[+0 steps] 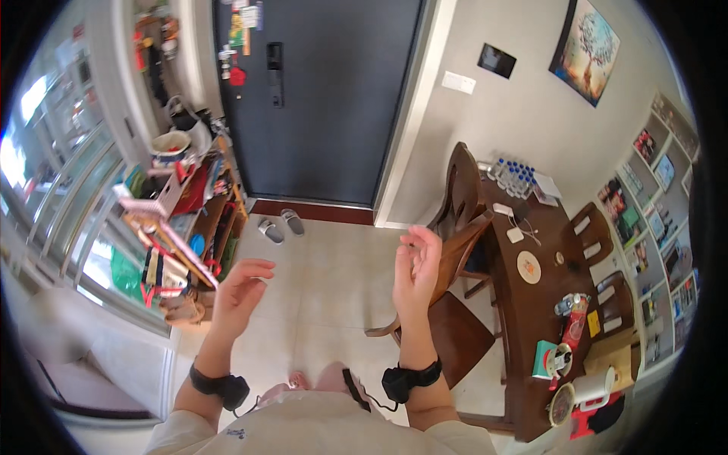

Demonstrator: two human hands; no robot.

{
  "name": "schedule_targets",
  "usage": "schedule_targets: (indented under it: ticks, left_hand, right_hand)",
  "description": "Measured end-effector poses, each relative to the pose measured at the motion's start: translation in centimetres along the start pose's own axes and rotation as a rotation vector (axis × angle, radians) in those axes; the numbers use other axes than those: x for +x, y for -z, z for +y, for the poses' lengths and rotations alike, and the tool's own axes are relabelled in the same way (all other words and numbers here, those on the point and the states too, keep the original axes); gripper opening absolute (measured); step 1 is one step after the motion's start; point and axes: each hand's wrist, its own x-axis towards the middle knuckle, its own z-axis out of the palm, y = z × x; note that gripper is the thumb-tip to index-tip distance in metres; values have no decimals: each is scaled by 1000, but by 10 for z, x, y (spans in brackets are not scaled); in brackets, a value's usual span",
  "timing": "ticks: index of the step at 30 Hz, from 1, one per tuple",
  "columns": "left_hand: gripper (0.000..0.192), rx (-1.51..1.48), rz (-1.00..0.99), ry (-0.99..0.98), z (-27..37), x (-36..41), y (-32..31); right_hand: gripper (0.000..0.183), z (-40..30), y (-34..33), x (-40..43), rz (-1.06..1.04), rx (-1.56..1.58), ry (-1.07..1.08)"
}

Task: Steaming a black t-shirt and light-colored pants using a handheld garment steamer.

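My left hand [242, 296] is raised in front of me with its fingers loosely curled and nothing in it. To its left stands a wooden rack [222, 213] loaded with bags and boxes. My right hand [419, 270] is also held up, palm turned inward, fingers bent and apart, holding nothing. In the picture it overlaps the edge of a wooden chair [463, 327]; I see no grip on it. Each forearm wears a black strapped device [224, 387] with a cable. Between the hands lies pale tiled floor [330, 284].
A dark door [335, 102] stands ahead, with a pair of slippers [281, 226] before it. On the right, a long wooden table [515, 318] bears several blue-capped bottles [515, 177], a charger with cable [515, 235], a round mat [529, 267] and a white pitcher [591, 387].
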Motion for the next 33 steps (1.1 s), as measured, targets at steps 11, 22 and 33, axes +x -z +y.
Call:
schedule_targets:
  ticks: [11,22,33]
  left_hand:
    - [39,-137,-265,-44,-119,265,-19]
    - [45,-272,-352,33,-219,498,-75]
    - [41,-410,-670,-26,-319,731,-172]
  right_hand:
    - [37,173,-75,203,320,68,-1]
    - [54,329,-62,372,392,-231,-67]
    - [71,480,-14,565,400,-620,8]
